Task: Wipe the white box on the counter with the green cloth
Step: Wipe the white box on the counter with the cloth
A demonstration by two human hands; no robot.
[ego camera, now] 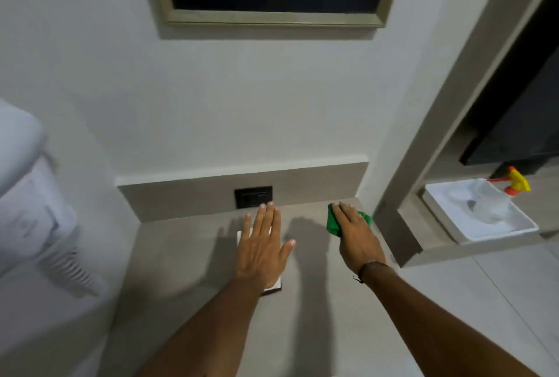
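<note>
— While the left hand (262,248) lies flat, fingers (260,219) spread over the white box (273,286), where's the cloth?

— Green cloth (334,222) sits under the right hand (357,236), fingers extended, near the worktop (187,255) back-right corner — bare surface between them.

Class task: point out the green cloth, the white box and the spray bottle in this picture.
green cloth (332,222): head view, on its left fold beside the right hand.
white box (239,237): head view, its far left corner.
spray bottle (490,204): head view, its clear body.

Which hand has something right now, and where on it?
Right hand presses flat on top of the green cloth. Left hand lies open over the white box, gripping nothing.
</note>
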